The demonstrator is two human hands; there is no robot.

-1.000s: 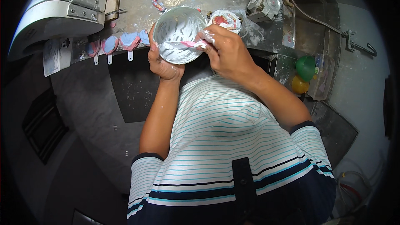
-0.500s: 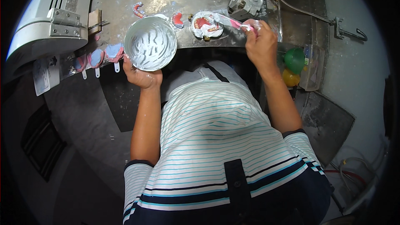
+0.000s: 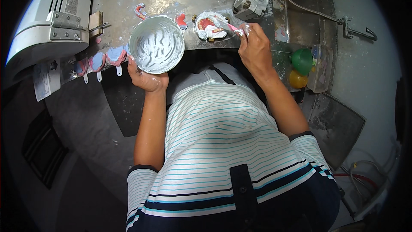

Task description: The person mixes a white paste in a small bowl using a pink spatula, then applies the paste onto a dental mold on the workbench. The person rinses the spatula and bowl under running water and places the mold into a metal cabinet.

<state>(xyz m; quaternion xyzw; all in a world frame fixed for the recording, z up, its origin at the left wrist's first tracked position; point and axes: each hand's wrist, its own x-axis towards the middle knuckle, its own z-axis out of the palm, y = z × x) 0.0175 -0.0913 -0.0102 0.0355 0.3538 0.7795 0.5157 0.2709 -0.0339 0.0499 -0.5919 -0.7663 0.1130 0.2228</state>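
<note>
My left hand (image 3: 148,79) is closed round the lower left side of a round bowl (image 3: 132,43), tilted so its inside shows, smeared with white paste. In my right hand (image 3: 256,50) is a pink-handled spatula (image 3: 233,27), its blade end coated white. That end lies over the right side of a denture (image 3: 207,24) with a red-pink base and pale teeth. White paste surrounds the denture, which sits in a low round metal flask (image 3: 211,40) near the bench's front edge. Some of its right-hand teeth are partly covered.
The metal bench (image 3: 120,4) is splashed white. Two red denture-shaped pieces, one a curved arch (image 3: 140,12) and one a solid plate (image 3: 181,20), lie behind the bowl. Filled impression trays (image 3: 116,56) line the left edge. A metal block (image 3: 253,1) and hose stand right; green and yellow bowls (image 3: 302,61) beyond.
My right hand has moved left and slightly down, bringing the spatula's white end further over the denture. The bowl has shifted slightly right in my left hand.
</note>
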